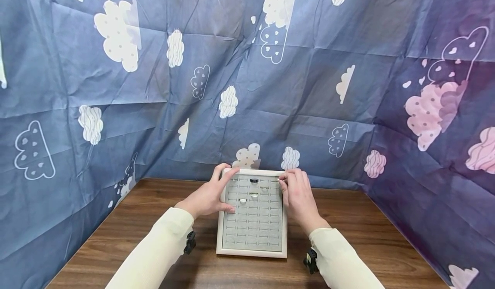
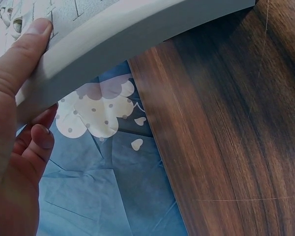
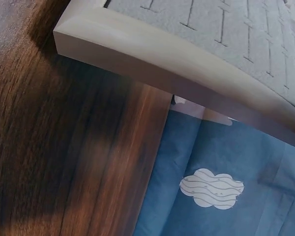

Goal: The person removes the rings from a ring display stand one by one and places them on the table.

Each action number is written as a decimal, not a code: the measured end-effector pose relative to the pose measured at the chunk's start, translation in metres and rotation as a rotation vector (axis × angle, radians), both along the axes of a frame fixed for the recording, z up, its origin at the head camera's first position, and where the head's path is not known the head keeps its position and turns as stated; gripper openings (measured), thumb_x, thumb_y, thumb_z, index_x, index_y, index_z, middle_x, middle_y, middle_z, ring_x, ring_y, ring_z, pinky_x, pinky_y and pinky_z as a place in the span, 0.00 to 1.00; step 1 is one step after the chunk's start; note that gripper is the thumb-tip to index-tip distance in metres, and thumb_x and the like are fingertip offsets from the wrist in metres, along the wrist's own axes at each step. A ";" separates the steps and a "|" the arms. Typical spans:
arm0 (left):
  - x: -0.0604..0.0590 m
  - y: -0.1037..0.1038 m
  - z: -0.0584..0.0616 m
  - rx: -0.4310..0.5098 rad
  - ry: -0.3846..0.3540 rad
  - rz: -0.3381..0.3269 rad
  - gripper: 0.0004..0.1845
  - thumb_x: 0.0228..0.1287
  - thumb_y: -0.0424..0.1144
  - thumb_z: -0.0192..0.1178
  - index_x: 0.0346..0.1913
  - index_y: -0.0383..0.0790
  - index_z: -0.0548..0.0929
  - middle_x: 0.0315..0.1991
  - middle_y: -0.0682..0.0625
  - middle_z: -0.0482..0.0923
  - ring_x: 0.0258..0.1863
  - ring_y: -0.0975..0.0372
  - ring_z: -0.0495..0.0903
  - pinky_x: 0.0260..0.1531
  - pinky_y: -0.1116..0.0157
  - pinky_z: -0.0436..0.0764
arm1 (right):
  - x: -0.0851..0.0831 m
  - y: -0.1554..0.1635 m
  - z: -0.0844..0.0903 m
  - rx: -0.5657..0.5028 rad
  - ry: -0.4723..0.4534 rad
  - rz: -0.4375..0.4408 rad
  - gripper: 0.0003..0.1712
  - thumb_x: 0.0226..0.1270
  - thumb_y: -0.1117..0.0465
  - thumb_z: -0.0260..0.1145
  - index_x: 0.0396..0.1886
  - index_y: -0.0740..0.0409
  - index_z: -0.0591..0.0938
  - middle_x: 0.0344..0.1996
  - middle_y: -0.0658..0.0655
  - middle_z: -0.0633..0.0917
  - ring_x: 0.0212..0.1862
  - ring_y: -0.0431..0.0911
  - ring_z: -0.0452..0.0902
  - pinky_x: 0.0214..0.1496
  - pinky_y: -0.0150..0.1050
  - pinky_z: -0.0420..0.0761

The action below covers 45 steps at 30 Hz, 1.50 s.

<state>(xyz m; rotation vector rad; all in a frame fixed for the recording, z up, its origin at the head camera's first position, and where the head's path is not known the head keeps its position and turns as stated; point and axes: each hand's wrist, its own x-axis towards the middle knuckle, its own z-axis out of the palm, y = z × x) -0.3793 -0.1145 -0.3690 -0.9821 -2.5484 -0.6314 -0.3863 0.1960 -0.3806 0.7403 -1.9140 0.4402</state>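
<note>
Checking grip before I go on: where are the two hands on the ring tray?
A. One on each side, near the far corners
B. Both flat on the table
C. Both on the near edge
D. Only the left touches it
A: the left hand and right hand grip opposite sides of the ring tray by its far corners.

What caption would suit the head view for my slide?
Both hands, left hand and right hand, hold a ring display tray on a wooden table.

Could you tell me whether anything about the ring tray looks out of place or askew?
The ring tray is tilted: both hands, left hand and right hand, grip its far end, raised off the wooden table. Most slots look empty; a few rings sit near the top.
</note>
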 end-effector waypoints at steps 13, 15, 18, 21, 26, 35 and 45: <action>-0.003 -0.001 -0.002 0.005 -0.012 0.001 0.63 0.53 0.48 0.86 0.86 0.53 0.53 0.79 0.44 0.47 0.33 0.60 0.82 0.44 0.61 0.86 | 0.009 0.020 0.009 0.022 -0.033 -0.022 0.05 0.71 0.69 0.70 0.42 0.64 0.83 0.46 0.66 0.80 0.48 0.64 0.73 0.56 0.57 0.73; -0.003 -0.001 -0.002 0.001 -0.015 0.002 0.64 0.53 0.48 0.85 0.86 0.54 0.52 0.80 0.45 0.47 0.32 0.60 0.82 0.43 0.62 0.86 | 0.010 0.024 0.009 0.027 -0.037 -0.035 0.05 0.70 0.69 0.71 0.41 0.64 0.84 0.46 0.66 0.80 0.48 0.63 0.73 0.56 0.57 0.73; -0.003 -0.002 -0.003 -0.003 -0.008 -0.003 0.63 0.54 0.49 0.85 0.86 0.53 0.52 0.80 0.44 0.48 0.31 0.61 0.81 0.43 0.62 0.86 | 0.012 0.029 0.008 0.033 -0.037 -0.051 0.05 0.68 0.69 0.72 0.40 0.64 0.84 0.45 0.65 0.81 0.47 0.63 0.74 0.54 0.56 0.74; -0.003 -0.002 -0.003 -0.004 -0.004 -0.004 0.63 0.53 0.48 0.85 0.86 0.52 0.53 0.79 0.43 0.48 0.31 0.61 0.81 0.43 0.62 0.86 | 0.012 0.034 0.008 0.040 -0.033 -0.058 0.05 0.66 0.69 0.72 0.39 0.64 0.83 0.43 0.64 0.81 0.45 0.62 0.75 0.52 0.56 0.75; -0.003 -0.002 -0.002 -0.003 -0.011 0.002 0.63 0.53 0.48 0.86 0.86 0.51 0.54 0.79 0.44 0.48 0.31 0.61 0.81 0.42 0.62 0.86 | 0.011 0.043 0.003 0.063 -0.035 -0.083 0.05 0.64 0.68 0.72 0.38 0.64 0.84 0.41 0.63 0.82 0.44 0.60 0.76 0.50 0.55 0.76; -0.001 -0.002 -0.001 0.008 0.007 -0.014 0.63 0.53 0.48 0.85 0.86 0.52 0.53 0.79 0.43 0.48 0.32 0.61 0.81 0.42 0.61 0.86 | 0.013 0.059 -0.016 0.136 -0.096 -0.161 0.06 0.62 0.68 0.74 0.36 0.60 0.83 0.38 0.57 0.83 0.41 0.55 0.79 0.47 0.52 0.79; -0.001 -0.002 -0.001 0.007 0.018 -0.015 0.63 0.53 0.48 0.85 0.86 0.51 0.54 0.79 0.42 0.49 0.32 0.61 0.82 0.44 0.60 0.87 | 0.017 0.071 -0.038 0.157 -0.163 -0.214 0.08 0.61 0.68 0.75 0.35 0.57 0.82 0.35 0.53 0.81 0.35 0.47 0.79 0.40 0.49 0.80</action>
